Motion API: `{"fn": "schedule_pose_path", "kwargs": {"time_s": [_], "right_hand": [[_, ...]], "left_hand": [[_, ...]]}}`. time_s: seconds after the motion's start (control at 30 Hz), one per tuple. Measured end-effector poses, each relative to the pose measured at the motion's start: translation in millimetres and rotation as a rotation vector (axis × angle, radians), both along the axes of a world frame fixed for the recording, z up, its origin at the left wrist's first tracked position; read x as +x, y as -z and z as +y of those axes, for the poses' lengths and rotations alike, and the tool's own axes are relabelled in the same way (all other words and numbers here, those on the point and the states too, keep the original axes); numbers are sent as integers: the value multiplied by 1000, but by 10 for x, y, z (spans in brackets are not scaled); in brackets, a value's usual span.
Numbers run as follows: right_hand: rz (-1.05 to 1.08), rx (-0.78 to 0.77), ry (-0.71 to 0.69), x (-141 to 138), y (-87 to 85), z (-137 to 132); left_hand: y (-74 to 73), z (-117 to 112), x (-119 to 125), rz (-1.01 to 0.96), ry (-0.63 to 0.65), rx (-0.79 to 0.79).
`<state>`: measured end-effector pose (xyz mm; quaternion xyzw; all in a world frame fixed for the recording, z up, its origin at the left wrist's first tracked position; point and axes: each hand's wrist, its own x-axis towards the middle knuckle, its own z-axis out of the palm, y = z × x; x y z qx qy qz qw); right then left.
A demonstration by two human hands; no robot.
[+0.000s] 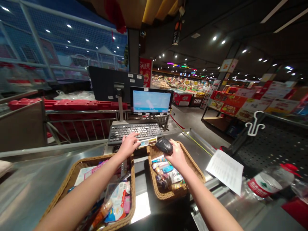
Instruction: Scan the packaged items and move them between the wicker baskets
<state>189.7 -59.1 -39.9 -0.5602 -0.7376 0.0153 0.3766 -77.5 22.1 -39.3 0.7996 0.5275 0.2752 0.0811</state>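
Note:
My left hand (129, 145) reaches over the front of the black keyboard (134, 130). Its thumb side is closed on the end of a flat packet (147, 141) with a printed barcode; some fingers lie over the keys. In my right hand (176, 155) is a black barcode scanner (164, 145), its head turned toward the packet. Below the scanner stands a small wicker basket (154, 189) with several small wrapped goods (167, 169). A larger wicker basket (132, 195) holds more packaged goods (117, 200), partly hidden under my left forearm.
A lit screen (152, 101) stands behind the keyboard, beside a second monitor (106, 83) seen from its back. White paper sheets (226, 170) and a large plastic bottle (264, 183) lie at the right. A white hook (255, 123) hangs on the black perforated panel (279, 141).

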Motion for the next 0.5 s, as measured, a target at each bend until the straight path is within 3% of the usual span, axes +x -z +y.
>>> {"fn": "schedule_pose_path", "kwargs": {"time_s": [0.27, 0.5], "right_hand": [[-8, 52, -86, -294, -106, -110], [-14, -19, -145, -546, -7, -94]], "left_hand": [[-16, -69, -247, -21, -46, -2], [-88, -169, -363, -15, -99, -42]]}}
